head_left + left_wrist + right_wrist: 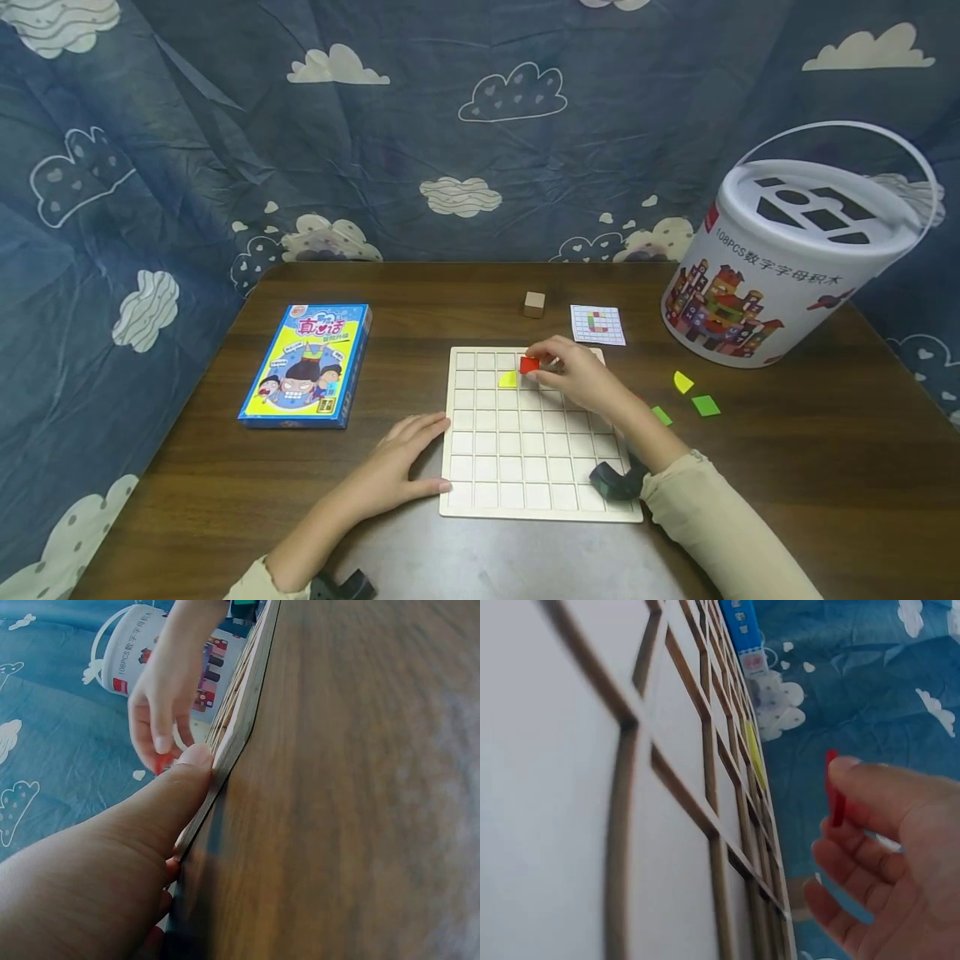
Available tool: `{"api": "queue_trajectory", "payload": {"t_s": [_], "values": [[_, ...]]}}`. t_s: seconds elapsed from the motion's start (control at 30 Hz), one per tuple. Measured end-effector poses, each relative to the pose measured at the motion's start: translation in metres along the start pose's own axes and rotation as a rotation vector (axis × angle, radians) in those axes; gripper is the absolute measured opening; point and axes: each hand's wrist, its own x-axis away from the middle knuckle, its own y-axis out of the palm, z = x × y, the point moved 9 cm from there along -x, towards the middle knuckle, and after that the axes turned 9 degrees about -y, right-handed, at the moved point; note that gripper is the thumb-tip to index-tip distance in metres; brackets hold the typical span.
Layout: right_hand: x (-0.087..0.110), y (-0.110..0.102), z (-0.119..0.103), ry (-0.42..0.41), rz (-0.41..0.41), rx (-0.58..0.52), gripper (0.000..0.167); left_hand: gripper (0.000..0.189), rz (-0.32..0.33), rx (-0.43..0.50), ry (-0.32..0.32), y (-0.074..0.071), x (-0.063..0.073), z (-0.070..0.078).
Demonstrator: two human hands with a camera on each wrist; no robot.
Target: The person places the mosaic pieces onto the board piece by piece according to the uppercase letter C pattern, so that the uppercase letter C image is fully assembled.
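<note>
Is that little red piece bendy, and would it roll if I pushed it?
Probably stiff: the red piece looks straight where the right hand pinches it. It's likely light, being thin and small. Its flat shape should slide, not roll.

1. Soft, even light; pale glare on the table (517,560), nearer the wearer than the grip of the right hand (576,375).
2. Bucket (787,258), right of it, leans, edge-distorted.
3. Right wrist view: board (630,825) blurred left of the grip.

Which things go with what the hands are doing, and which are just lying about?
Probably for the job: grid board, red tile, placed yellow tile, loose yellow tile, green tiles, pattern card.

Probably just lying about: wooden cube, white bucket, blue box.
</note>
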Motion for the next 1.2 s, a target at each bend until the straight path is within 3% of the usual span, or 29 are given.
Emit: {"api": "queue_trajectory", "payload": {"t_s": [0.13,0.37,0.7,1.0,1.2], "values": [[0.000,0.010,0.011,0.039,-0.040,0.018,0.026,0.079,-0.007,0.000,-0.012,0.000,0.000,-0.001],[0.002,0.014,0.014,0.009,-0.064,0.084,0.024,0.078,-0.006,0.000,-0.006,0.000,0.000,0.000],[0.003,0.014,0.016,0.024,-0.067,0.058,0.019,0.079,0.001,0.005,0.012,-0.001,0.000,0.001],[0.006,0.013,0.013,0.050,-0.185,-0.001,0.034,0.079,0.007,0.013,0.013,-0.002,0.000,0.002],[0.012,-0.006,0.005,0.058,-0.158,-0.020,0.045,0.079,0.011,0.011,0.017,-0.001,0.000,0.001]]}}
